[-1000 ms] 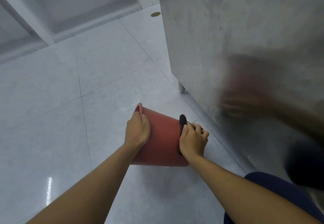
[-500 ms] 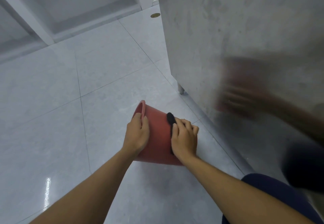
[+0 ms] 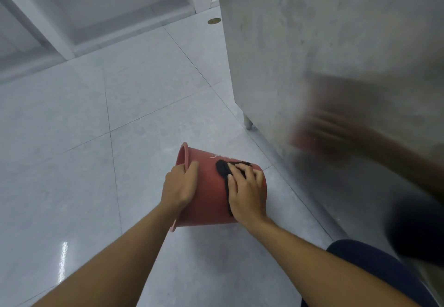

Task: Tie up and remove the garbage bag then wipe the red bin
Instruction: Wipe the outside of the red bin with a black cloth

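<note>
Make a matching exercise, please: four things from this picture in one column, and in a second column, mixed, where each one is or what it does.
Things:
1. left hand
2. right hand
3. red bin
4. round brass disc

States:
A. lies tipped on its side on the floor
B. presses a dark cloth on the bin wall
C. set in the floor far back
D. grips near the rim

Pairs: 1-D, 2-B, 3-A, 4-C

We see a matt red plastic bin [image 3: 211, 196], a dark soft cloth [image 3: 223, 168] on it, glossy pale grey floor tiles [image 3: 72, 138], and at three o'clock a dull brushed-metal cabinet panel [image 3: 312, 42].
</note>
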